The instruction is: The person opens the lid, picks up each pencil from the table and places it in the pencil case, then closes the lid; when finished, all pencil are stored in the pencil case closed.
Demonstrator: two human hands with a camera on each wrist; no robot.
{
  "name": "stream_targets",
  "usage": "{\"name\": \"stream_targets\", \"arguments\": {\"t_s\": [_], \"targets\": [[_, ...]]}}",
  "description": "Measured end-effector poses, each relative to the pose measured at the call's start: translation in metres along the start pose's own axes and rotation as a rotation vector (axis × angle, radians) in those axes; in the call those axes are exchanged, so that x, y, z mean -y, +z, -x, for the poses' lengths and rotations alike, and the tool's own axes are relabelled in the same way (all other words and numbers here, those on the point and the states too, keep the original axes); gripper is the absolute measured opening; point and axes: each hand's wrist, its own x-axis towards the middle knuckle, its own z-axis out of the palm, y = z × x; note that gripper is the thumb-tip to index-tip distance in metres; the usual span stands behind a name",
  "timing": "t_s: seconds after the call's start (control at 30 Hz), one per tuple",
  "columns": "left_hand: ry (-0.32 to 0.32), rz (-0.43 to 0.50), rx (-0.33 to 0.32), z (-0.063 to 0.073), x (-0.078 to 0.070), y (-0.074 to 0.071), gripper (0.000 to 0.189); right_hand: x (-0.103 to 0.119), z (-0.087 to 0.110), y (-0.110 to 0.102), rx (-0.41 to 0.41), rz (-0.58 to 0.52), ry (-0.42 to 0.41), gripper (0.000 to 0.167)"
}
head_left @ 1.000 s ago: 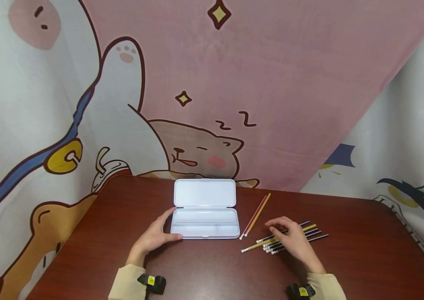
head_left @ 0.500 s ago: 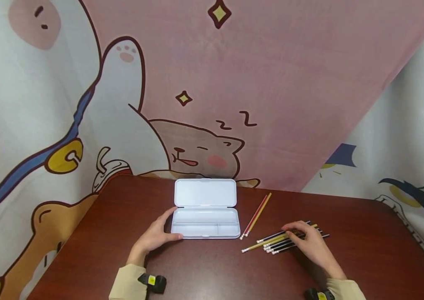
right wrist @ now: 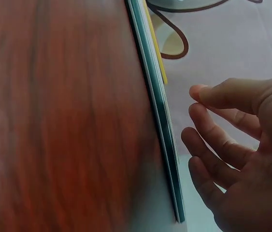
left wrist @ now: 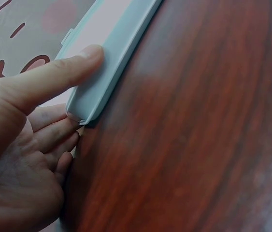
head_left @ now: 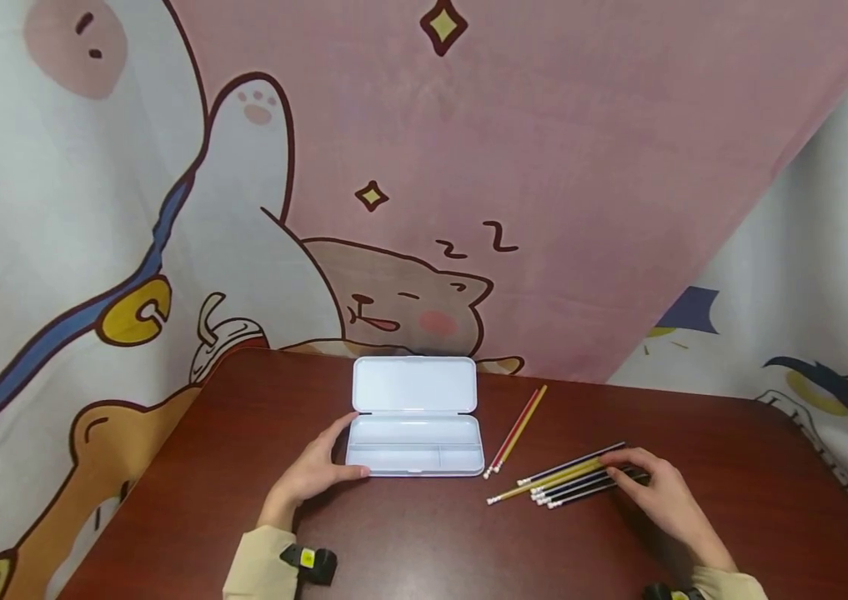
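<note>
Right hand (head_left: 664,496) slid rightward along the pencils (head_left: 569,482), fingers loosely spread on their far ends, left hand (head_left: 314,473) steadying the open case (head_left: 414,446) corner, thumb on front wall, table (head_left: 424,542)

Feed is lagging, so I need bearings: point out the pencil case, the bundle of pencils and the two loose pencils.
pencil case (head_left: 414,446), head view, on its open tray.
bundle of pencils (head_left: 569,482), head view, mid-length of the bundle.
two loose pencils (head_left: 516,429), head view, mid-length of the pair.
</note>
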Motion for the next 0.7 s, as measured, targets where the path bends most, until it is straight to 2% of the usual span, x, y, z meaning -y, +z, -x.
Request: {"name": "stream_targets", "arguments": {"t_s": [0.2,0.5,0.7], "targets": [[0.002,0.001,-0.002,0.0,0.0,0.001,0.092,-0.007,0.003,-0.006,-0.012,-0.017,-0.023,0.016],[0.009,0.0,0.002,0.0,0.0,0.001,0.092,-0.018,0.005,-0.015,-0.006,-0.028,-0.005,0.016],[0.006,0.004,0.001,0.0,0.0,0.0,0.091,-0.027,0.006,-0.021,0.038,-0.002,0.035,0.016]]}}
